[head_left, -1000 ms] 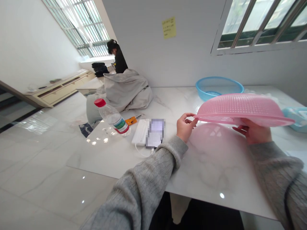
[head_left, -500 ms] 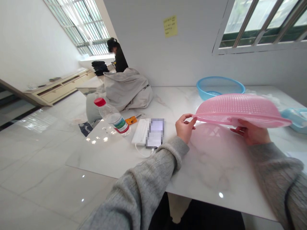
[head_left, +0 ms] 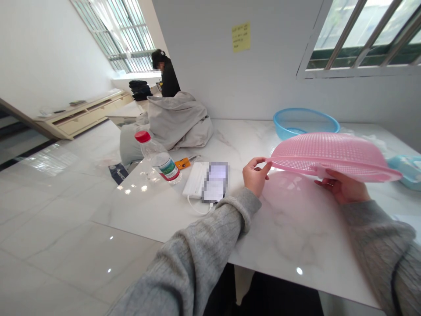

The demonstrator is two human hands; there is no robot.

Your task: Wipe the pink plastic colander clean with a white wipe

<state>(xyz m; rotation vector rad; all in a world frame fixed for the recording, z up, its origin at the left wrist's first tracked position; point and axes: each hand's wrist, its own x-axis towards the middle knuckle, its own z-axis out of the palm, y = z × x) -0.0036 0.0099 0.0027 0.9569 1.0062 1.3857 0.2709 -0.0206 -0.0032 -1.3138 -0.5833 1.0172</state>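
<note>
A pink plastic colander (head_left: 332, 149) with a mesh wall is held above the white table, its rim towards me and low. My left hand (head_left: 255, 175) pinches the left end of the rim between thumb and fingers. Closed on the near edge of the rim, my right hand (head_left: 348, 186) grips it from below, with some fingers hidden beneath. Behind the colander stands a blue basin (head_left: 283, 127), partly covered by it in view. The pink colour mirrors faintly in the glossy tabletop (head_left: 296, 228).
Left on the table are a red-capped bottle (head_left: 166, 164), an orange object (head_left: 183, 163), a white box (head_left: 194, 182) and a phone (head_left: 215, 182) with a cable. Grey cloth (head_left: 180, 120) lies behind. A light-blue package (head_left: 408, 171) sits at right. Another person (head_left: 169, 77) is far back.
The camera view has shifted slightly, so most things appear a little further right. Both hands keep their hold on the pink colander, which stays nearly in place.
</note>
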